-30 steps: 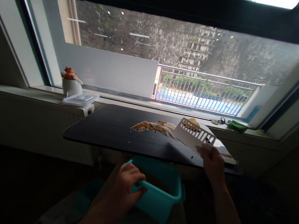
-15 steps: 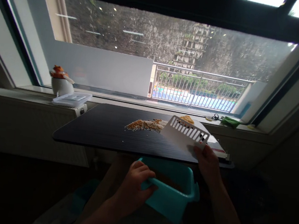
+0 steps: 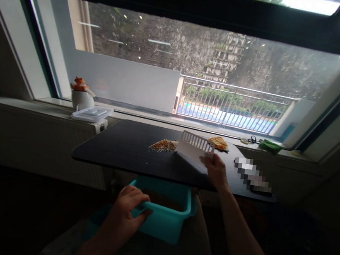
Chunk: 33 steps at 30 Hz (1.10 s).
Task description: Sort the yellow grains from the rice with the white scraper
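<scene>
The right hand (image 3: 217, 169) pinches the right end of a white slotted scraper (image 3: 194, 152), with the thumb on the near face and the fingers mostly hidden behind. The heap of mixed grain (image 3: 163, 144), yellow and white bits, lies on the black table (image 3: 117, 150), to the left of that hand and a little farther from the person. It sits around the middle of the table, nearer the far edge than the near edge. The heap is longer than it is wide, and its long way runs side to side, about in line with the far edge. Its thin tip points to the left edge, and its right end goes behind the scraper, so I cannot tell how much grain is hidden there or if the two touch. The scraper leans, with its slots up and its plain edge down. Its long way also runs side to side, but its right end comes closer to the near edge. The right hand is the one over the table, and its scraper reaches the grain. The left hand (image 3: 131, 206) is lower, off the table, with its fingers and thumb closed over the rim of a teal tub (image 3: 163, 225). The tub is just below the middle of the near edge, with loose brown bits (image 3: 165, 200) inside.
</scene>
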Each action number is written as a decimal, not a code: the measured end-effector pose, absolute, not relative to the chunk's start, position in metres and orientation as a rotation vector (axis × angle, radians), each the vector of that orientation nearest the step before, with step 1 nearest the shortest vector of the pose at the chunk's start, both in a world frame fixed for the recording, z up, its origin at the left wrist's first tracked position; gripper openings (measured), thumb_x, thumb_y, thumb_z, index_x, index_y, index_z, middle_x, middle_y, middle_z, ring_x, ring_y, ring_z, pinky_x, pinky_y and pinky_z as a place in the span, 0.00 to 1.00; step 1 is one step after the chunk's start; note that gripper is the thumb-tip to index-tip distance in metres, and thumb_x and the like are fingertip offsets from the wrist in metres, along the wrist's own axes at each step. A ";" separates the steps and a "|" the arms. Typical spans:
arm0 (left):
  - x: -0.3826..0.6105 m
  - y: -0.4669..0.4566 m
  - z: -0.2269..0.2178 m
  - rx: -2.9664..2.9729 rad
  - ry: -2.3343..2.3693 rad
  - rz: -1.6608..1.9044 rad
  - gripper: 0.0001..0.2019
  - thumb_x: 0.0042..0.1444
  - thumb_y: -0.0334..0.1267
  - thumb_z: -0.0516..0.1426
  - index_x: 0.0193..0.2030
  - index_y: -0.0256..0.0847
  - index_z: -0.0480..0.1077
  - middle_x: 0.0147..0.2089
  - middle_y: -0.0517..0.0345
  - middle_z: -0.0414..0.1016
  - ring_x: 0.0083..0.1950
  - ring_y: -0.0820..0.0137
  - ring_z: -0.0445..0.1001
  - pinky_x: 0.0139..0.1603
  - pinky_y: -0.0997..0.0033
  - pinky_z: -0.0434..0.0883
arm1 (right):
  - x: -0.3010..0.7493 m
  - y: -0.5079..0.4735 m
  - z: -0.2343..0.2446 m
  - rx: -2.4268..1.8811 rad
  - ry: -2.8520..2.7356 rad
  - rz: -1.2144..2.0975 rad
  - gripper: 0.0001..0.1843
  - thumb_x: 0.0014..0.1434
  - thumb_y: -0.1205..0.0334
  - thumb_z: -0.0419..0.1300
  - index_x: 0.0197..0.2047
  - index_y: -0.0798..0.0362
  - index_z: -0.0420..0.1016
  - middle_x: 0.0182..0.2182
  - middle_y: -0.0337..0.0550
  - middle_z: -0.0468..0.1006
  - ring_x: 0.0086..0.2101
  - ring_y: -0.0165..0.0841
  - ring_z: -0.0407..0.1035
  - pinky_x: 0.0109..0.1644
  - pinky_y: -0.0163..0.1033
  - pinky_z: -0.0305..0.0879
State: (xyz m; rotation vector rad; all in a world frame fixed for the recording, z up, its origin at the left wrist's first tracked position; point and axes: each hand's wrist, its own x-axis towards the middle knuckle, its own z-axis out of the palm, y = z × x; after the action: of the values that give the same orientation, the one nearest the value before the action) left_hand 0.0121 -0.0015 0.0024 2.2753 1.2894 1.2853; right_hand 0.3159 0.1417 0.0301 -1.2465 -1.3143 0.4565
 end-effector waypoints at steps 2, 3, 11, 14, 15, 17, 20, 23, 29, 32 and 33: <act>0.009 -0.001 0.003 2.275 1.306 1.300 0.05 0.53 0.30 0.62 0.35 0.44 0.72 0.32 0.61 0.73 0.40 0.63 0.69 0.43 0.60 0.69 | 0.319 0.138 0.031 -1.223 -1.314 0.491 0.21 0.52 0.45 0.61 0.40 0.54 0.74 0.33 0.47 0.81 0.36 0.40 0.75 0.43 0.46 0.70; 0.007 -0.001 0.004 2.276 1.310 1.304 0.05 0.53 0.30 0.62 0.35 0.44 0.72 0.32 0.61 0.73 0.40 0.62 0.69 0.43 0.59 0.69 | 0.321 0.136 0.031 -1.213 -1.306 0.499 0.21 0.52 0.45 0.62 0.40 0.54 0.74 0.33 0.46 0.80 0.36 0.40 0.75 0.43 0.46 0.70; -0.002 -0.006 0.011 2.296 1.364 1.337 0.04 0.51 0.32 0.62 0.35 0.43 0.74 0.33 0.59 0.76 0.40 0.61 0.72 0.43 0.58 0.72 | 0.302 0.121 0.029 -1.200 -1.370 0.557 0.21 0.50 0.45 0.64 0.38 0.53 0.76 0.32 0.44 0.80 0.33 0.38 0.72 0.41 0.44 0.69; -0.006 -0.009 0.013 2.291 1.395 1.327 0.04 0.51 0.32 0.62 0.34 0.43 0.74 0.32 0.59 0.76 0.39 0.61 0.73 0.43 0.58 0.73 | 0.296 0.102 0.024 -1.220 -1.418 0.605 0.20 0.50 0.45 0.65 0.36 0.53 0.77 0.31 0.43 0.80 0.33 0.38 0.72 0.39 0.43 0.70; -0.008 -0.010 0.014 2.289 1.406 1.323 0.04 0.51 0.32 0.62 0.34 0.43 0.74 0.32 0.59 0.76 0.38 0.62 0.73 0.43 0.58 0.73 | 0.295 0.094 0.022 -1.195 -1.420 0.659 0.20 0.50 0.44 0.65 0.37 0.53 0.77 0.32 0.44 0.81 0.34 0.38 0.73 0.40 0.43 0.70; -0.011 -0.013 0.015 2.294 1.421 1.328 0.04 0.51 0.32 0.62 0.34 0.42 0.74 0.32 0.59 0.76 0.38 0.62 0.74 0.42 0.60 0.73 | 0.295 0.078 0.019 -1.115 -1.408 0.786 0.23 0.49 0.44 0.66 0.41 0.52 0.78 0.37 0.45 0.82 0.38 0.40 0.74 0.43 0.44 0.71; -0.015 -0.015 0.015 2.308 1.433 1.359 0.04 0.49 0.31 0.63 0.33 0.42 0.74 0.31 0.59 0.76 0.37 0.63 0.74 0.43 0.60 0.74 | 0.287 0.065 0.018 -1.058 -1.365 0.838 0.24 0.49 0.44 0.67 0.44 0.51 0.78 0.40 0.45 0.82 0.41 0.41 0.75 0.46 0.44 0.72; -0.017 -0.015 0.014 2.307 1.444 1.384 0.04 0.49 0.31 0.62 0.33 0.41 0.75 0.30 0.58 0.76 0.36 0.62 0.75 0.42 0.59 0.74 | 0.261 0.066 0.022 -1.075 -1.359 0.769 0.23 0.51 0.44 0.65 0.43 0.52 0.78 0.36 0.44 0.82 0.37 0.39 0.75 0.43 0.43 0.71; -0.020 -0.016 0.013 2.269 1.471 1.352 0.03 0.51 0.35 0.62 0.33 0.42 0.75 0.32 0.57 0.77 0.38 0.61 0.74 0.42 0.58 0.75 | 0.232 0.084 0.021 -1.160 -1.455 0.662 0.18 0.54 0.48 0.60 0.38 0.55 0.77 0.29 0.43 0.79 0.29 0.36 0.71 0.34 0.39 0.67; -0.019 -0.016 0.013 2.262 1.458 1.340 0.02 0.52 0.35 0.61 0.33 0.43 0.75 0.31 0.58 0.76 0.38 0.62 0.74 0.45 0.57 0.74 | 0.263 0.090 0.020 -1.342 -1.360 0.409 0.16 0.53 0.49 0.58 0.34 0.53 0.76 0.25 0.42 0.77 0.28 0.36 0.69 0.34 0.40 0.64; -0.018 -0.015 0.013 2.259 1.454 1.338 0.02 0.52 0.35 0.61 0.34 0.43 0.75 0.31 0.58 0.76 0.38 0.62 0.74 0.45 0.57 0.74 | 0.275 0.092 0.020 -1.393 -1.328 0.339 0.15 0.53 0.49 0.59 0.33 0.53 0.75 0.25 0.42 0.78 0.28 0.37 0.70 0.35 0.41 0.64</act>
State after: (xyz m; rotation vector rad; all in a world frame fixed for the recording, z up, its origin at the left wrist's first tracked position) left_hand -0.0179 -0.0152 0.0127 2.2588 1.4535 1.3380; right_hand 0.2751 0.0925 0.0202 -1.3926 -1.3278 0.3387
